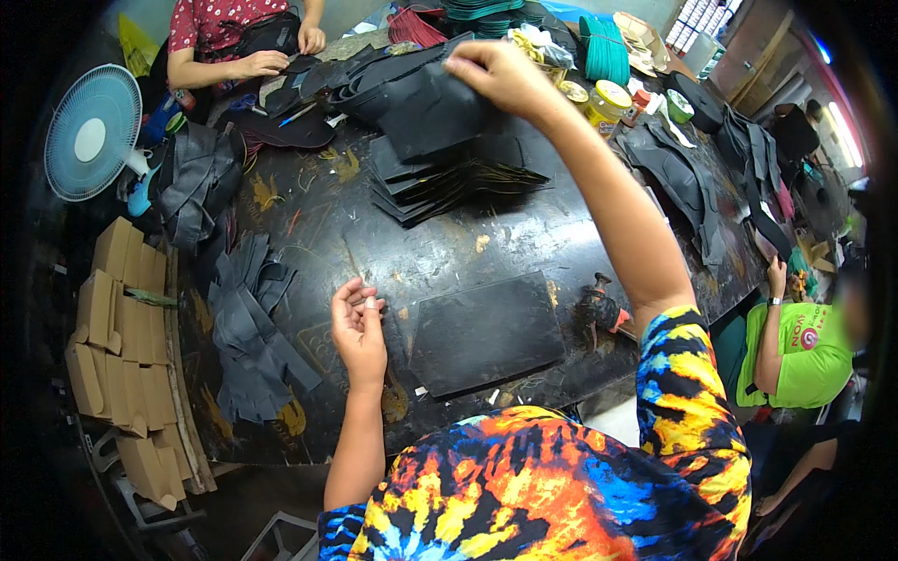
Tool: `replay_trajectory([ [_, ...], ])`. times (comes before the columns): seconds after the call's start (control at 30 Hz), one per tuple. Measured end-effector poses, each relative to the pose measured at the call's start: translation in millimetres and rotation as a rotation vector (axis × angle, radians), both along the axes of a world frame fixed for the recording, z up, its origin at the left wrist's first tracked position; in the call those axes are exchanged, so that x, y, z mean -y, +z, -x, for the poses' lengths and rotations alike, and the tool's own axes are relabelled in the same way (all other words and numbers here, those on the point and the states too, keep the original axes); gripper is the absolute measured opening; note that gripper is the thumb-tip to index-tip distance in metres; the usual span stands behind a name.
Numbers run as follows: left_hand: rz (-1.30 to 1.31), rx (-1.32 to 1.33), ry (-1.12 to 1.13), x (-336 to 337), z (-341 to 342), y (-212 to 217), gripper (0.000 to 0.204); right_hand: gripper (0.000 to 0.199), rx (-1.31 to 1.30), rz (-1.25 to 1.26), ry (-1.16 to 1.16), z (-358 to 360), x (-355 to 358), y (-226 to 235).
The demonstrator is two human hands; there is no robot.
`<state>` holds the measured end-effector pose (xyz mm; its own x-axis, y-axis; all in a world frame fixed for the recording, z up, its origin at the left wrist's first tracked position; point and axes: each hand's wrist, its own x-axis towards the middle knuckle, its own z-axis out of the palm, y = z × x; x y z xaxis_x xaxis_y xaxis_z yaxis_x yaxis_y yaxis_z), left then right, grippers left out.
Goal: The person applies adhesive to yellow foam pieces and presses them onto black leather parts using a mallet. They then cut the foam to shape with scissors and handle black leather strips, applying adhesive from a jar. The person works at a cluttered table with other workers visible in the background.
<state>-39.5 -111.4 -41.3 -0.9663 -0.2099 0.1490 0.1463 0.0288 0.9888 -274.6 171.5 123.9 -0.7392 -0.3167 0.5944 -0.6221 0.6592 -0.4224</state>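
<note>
My right hand (500, 75) reaches far across the dark worktable (524, 243) and grips a black leather piece (435, 117) at its upper edge, lifted over a fanned stack of similar black pieces (440, 182). My left hand (358, 327) rests near the table's front with fingers loosely curled and nothing in it. It hovers just left of a flat black rectangular mat (486, 332) lying on the table.
A pile of grey-black strips (248, 337) lies at the left. Folded cardboard boxes (122, 346) and a fan (92, 133) stand beyond the left edge. A hammer-like tool (599, 309), glue tins (608, 101), teal cord (606, 51). One person works opposite, another at right.
</note>
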Motion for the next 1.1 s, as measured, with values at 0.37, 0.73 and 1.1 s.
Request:
replay_trajectory([
  [0.37, 0.233, 0.065, -0.030, -3, 6, -7, 0.028, 0.029, -0.054, 0.184, -0.293, 29, 0, -79],
  [0.73, 0.187, -0.023, -0.032, 0, 9, -19, 0.028, 0.020, 0.089, 0.105, 0.084, -187, -33, -73],
  [1.1, 0.132, 0.058, -0.057, 5, 9, -18, 0.032, 0.023, 0.716, -0.026, 0.347, -356, -26, -106],
])
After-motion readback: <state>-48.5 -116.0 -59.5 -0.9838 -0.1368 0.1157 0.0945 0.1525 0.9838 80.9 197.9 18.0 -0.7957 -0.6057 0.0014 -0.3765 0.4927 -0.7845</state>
